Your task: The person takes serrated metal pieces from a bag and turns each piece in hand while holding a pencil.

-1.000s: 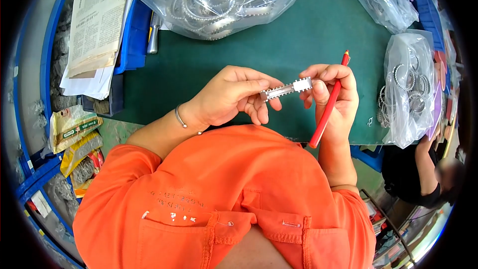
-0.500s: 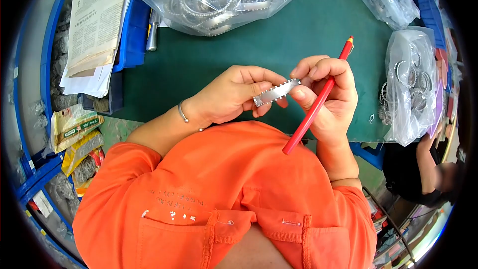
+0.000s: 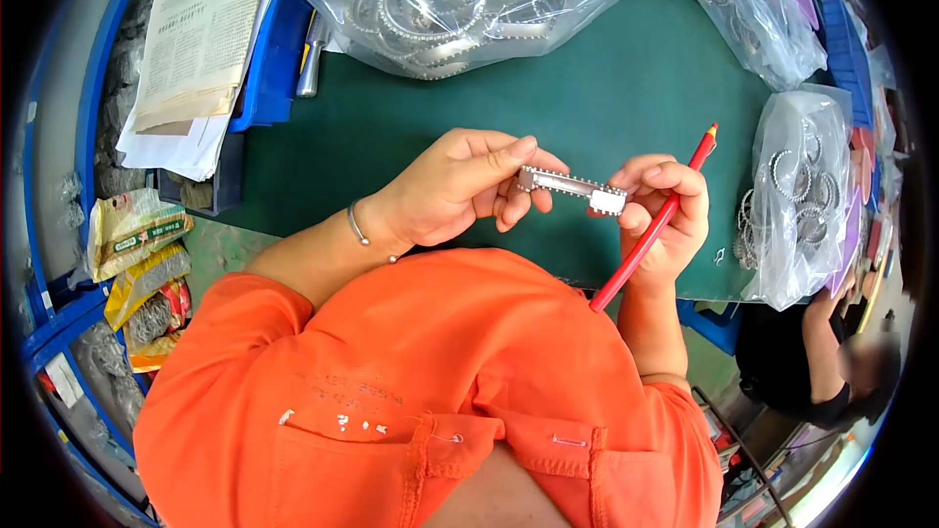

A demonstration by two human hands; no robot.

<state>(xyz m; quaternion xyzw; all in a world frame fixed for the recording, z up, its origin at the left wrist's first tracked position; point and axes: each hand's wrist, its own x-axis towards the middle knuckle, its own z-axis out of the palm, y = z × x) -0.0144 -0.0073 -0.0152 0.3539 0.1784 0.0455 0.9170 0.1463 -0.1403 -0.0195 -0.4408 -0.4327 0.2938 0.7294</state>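
A silvery metal bangle [image 3: 569,184] with beaded edges is held edge-on between my two hands, above the near part of the green table. My left hand [image 3: 455,186] pinches its left end between thumb and fingers. The fingertips of my right hand [image 3: 670,210] are closed on its right end. That same hand also holds a red pencil [image 3: 638,252], slanted across the palm with its yellowish tip pointing up and away. My fingers hide both ends of the bangle in part.
A large clear bag [image 3: 430,15] of similar bangles lies at the back of the green table [image 3: 469,103]. More bagged bangles [image 3: 807,191] are on the right. Newspapers [image 3: 201,39] rest on a blue bin [image 3: 269,64] at left, beside a metal-ended tool [image 3: 311,64]. A person [image 3: 792,352] sits at right.
The bangle has turned in my fingers and now shows its edge and hollow inside. My right hand has moved slightly right and down with the pencil. The view has shifted a little.
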